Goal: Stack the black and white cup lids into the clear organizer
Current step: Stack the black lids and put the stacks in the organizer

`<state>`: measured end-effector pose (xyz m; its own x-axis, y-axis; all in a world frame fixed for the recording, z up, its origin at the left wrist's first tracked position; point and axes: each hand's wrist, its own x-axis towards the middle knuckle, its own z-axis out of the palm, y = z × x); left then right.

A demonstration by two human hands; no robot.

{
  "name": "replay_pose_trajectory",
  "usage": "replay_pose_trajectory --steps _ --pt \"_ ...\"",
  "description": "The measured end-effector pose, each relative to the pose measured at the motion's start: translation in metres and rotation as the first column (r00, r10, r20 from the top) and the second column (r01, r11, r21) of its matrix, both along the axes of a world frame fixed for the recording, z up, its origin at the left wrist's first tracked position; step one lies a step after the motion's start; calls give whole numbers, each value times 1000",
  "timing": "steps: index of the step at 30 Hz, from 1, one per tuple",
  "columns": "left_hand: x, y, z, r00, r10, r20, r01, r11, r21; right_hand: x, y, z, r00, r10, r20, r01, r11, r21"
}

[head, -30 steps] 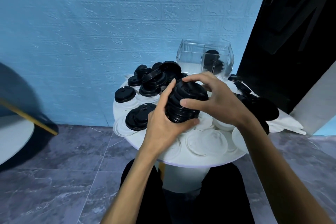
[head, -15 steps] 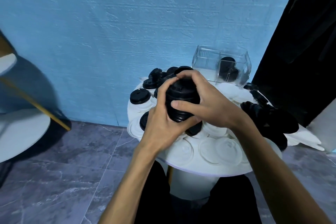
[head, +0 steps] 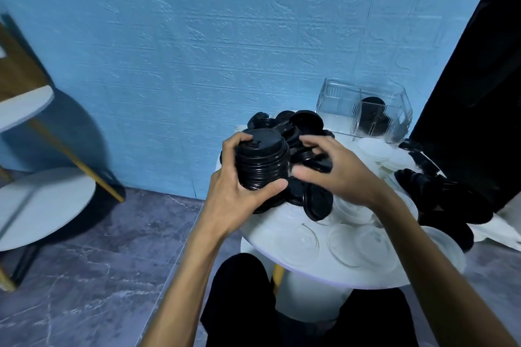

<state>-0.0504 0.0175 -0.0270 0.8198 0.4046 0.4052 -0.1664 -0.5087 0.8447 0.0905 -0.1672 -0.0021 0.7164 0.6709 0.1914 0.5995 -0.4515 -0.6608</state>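
Left hand (head: 239, 191) fingers curl around stack of black lids (head: 262, 162), frame centre. Right hand (head: 335, 169) fingers curl, blurred; grip unclear.

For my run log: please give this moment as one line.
left hand: grips black lid stack | right hand: reaching loose black lids | clear organizer: behind

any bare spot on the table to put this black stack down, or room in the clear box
Table is crowded: black lids behind, white lids in front. Clear box: right part holds black lids, left part looks bare. Left hand holds the stack.
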Motion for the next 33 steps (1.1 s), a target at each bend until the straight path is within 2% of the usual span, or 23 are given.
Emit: replay_pose_trajectory --steps 2,5,8,13,18,22,25,29,33 --pt "1 -1 -2 1000 -3 -3 3 1000 0 -1 -11 -12 992 -31 123 55 980 -194" --pt "5 -5 -4 1000 -14 7 14 1000 -9 -3 -22 -33 976 -22 217 97 936 -340" --pt "8 -10 -5 999 -36 7 36 999 -23 -1 -28 -45 958 -20 287 137 908 -395" --pt "11 -14 -4 998 -59 20 59 998 -35 -2 -27 -44 956 -24 293 141 912 -386" --pt "12 -13 -4 998 -59 30 60 998 -23 1 -34 -23 978 -118 174 155 963 -219" --pt "14 -15 -4 997 -70 15 70 998 -6 5 -47 12 995 -52 -81 59 995 85" --pt "15 -19 -4 994 -109 -18 110 994 27 4 -42 35 981 42 -190 24 943 332" --pt "17 -29 -3 985 -164 -59 167 984 57 -6 -18 47 979 145 -144 -84 928 364" --pt "19 -34 -3 986 -158 -60 162 985 59 -9 0 39 984 159 -83 -136 962 239"
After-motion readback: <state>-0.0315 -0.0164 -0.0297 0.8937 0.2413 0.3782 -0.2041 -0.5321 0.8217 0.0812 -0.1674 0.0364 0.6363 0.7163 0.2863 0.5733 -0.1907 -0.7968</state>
